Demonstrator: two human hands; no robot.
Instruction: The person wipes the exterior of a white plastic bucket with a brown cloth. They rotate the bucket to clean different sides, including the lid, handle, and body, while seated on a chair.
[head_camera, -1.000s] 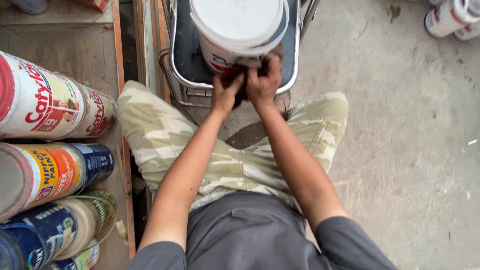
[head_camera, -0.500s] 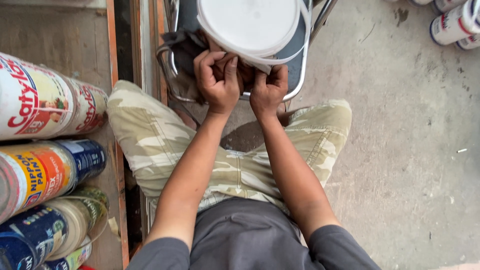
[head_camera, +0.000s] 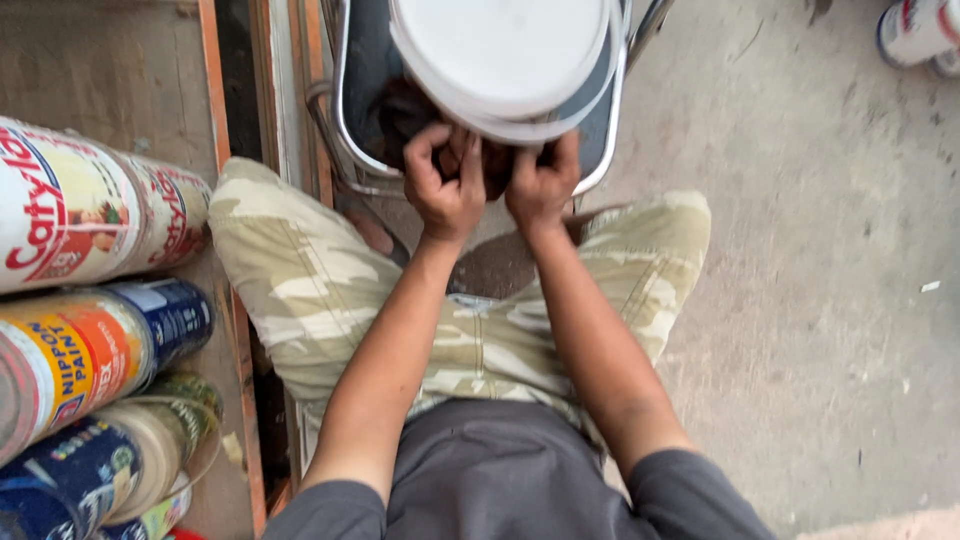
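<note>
A white plastic bucket with a closed white lid stands on a dark metal-framed chair seat in front of me. My left hand and my right hand are pressed side by side against the bucket's near lower side, fingers curled. Something small and dark sits between them under the rim; I cannot tell what it is or whether the fingers hold it. My knees in camouflage shorts spread on either side below the chair.
Several paint cans lie stacked on their sides on a wooden shelf at the left. An orange wooden post runs along the shelf edge. Grey concrete floor lies to the right, with more cans at the top right corner.
The view has moved closer to the bucket. Both hands shifted from below the bucket's front up against its lower side, the left hand's fingers curling tighter.
</note>
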